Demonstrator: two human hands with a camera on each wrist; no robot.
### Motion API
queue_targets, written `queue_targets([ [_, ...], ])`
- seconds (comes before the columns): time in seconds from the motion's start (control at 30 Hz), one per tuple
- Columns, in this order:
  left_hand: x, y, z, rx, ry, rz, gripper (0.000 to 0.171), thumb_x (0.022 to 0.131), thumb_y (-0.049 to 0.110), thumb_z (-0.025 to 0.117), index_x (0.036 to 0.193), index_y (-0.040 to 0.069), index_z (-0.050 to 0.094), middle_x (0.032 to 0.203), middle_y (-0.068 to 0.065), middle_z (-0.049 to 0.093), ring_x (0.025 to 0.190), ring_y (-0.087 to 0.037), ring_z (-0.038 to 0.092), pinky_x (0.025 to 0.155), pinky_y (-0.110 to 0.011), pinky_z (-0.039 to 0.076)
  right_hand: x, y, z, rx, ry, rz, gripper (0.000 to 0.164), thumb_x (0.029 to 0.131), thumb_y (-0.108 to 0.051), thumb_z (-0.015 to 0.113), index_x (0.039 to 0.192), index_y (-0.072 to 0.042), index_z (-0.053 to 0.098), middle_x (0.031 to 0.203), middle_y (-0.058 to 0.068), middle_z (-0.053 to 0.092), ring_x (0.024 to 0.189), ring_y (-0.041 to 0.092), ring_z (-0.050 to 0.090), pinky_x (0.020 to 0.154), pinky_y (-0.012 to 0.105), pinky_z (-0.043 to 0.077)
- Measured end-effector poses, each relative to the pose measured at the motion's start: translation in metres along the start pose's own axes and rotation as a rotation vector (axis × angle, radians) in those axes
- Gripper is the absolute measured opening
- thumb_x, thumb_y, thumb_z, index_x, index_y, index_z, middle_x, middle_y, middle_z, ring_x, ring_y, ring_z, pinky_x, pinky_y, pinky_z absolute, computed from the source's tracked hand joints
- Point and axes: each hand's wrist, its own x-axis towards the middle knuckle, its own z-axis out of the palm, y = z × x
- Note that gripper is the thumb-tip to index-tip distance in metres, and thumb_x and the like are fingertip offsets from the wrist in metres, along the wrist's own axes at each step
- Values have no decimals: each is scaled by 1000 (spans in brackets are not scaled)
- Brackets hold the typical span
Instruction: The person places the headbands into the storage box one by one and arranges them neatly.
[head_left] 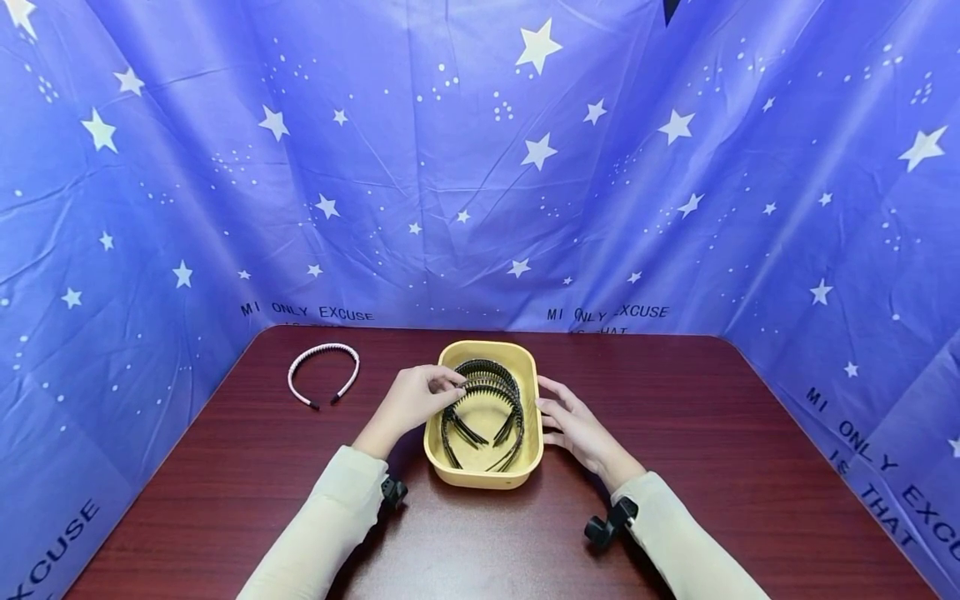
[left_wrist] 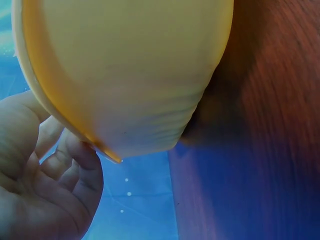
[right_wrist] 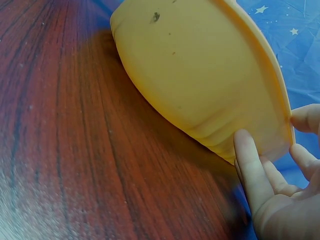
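Observation:
A yellow plastic basin (head_left: pixel 483 479) stands on the table in the head view. Inside it lie several black toothed headbands (head_left: pixel 491 392), overlapping one another. My left hand (head_left: pixel 420 396) reaches over the basin's left rim and pinches a black headband at its upper left; in the left wrist view the curled fingers (left_wrist: pixel 87 165) are partly hidden by the rim. My right hand (head_left: pixel 577 421) rests its spread, fairly straight fingers against the basin's right outer side. The right wrist view shows one fingertip (right_wrist: pixel 243 137) against the basin wall, with other fingers at the rim.
A white headband (head_left: pixel 325 350) with dark tips lies on the dark red wooden table (head_left: pixel 675 417), left of the basin. A blue curtain (head_left: pixel 450 167) with stars and lettering hangs behind and along both sides. Black wrist cameras (head_left: pixel 611 522) sit on both sleeves.

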Motion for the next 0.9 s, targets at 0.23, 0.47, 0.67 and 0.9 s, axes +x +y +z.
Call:
queue_targets([
  [0.23,-1,-1,2,8,9,-9,15,84,13,79,99,12,79,77,9,68,70,-6,60,66,-26,50,0,1,1,9,1,2,58,105,-20,52,157,-12,28,130,23,57,106,24,64,82,41,56],
  [0.47,-1,0,3,7,4,-29,14,82,11,81,96,13,79,77,9,68,70,-7,60,65,-26,50,0,0,1,6,1,5,58,105,-19,52,157,-12,27,133,24,56,106,25,64,82,41,56],
  [0.67,0,-2,3,17,-5,-38,14,82,12,81,96,14,79,78,10,68,69,-6,60,65,-26,51,-1,-1,2,4,3,5,58,105,-19,51,157,-12,27,133,24,56,107,25,64,83,41,56],
  [0.9,1,-3,2,19,-8,-40,15,83,14,81,97,15,78,78,10,68,70,-6,61,66,-27,51,-1,-1,2,5,3,2,59,105,-19,52,157,-12,27,131,22,57,105,24,65,82,40,56],
])
